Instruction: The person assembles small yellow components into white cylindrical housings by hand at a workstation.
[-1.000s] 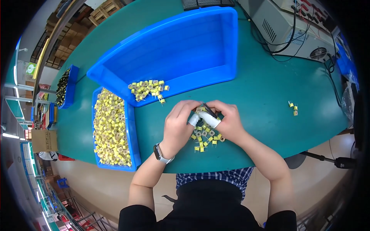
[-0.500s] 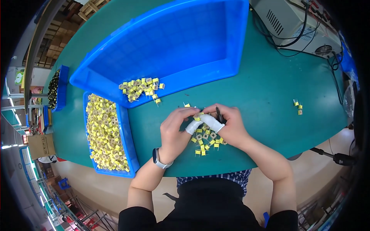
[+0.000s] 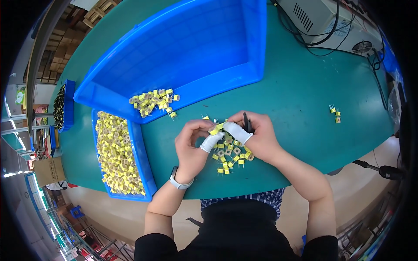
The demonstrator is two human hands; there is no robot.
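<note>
My left hand [image 3: 191, 148], a white cover on its thumb and a watch on the wrist, pinches a small yellow-wrapped coil component [image 3: 213, 131]. My right hand [image 3: 260, 135] meets it there, its white-covered thumb against the yellow parts. A slim black two-pronged tool [image 3: 247, 122] sticks up between the right fingers; the rest of it is hidden. Below the fingers lies a loose pile of the same yellow components [image 3: 228, 152] with thin metal pins. A few more sit just beyond the hands.
A large blue bin [image 3: 213, 82] lies tipped beyond my hands, yellow components [image 3: 152, 102] at its lip. On the left stands a blue tray [image 3: 148, 174] full of them. Three components [image 3: 335, 114] lie at right, and a grey machine [image 3: 322, 24] with black cables stands behind.
Both hands have shifted slightly left, and the left fingers have drawn a little apart from the right thumb. The yellow component between them now shows more fully. The view has shifted slightly.
</note>
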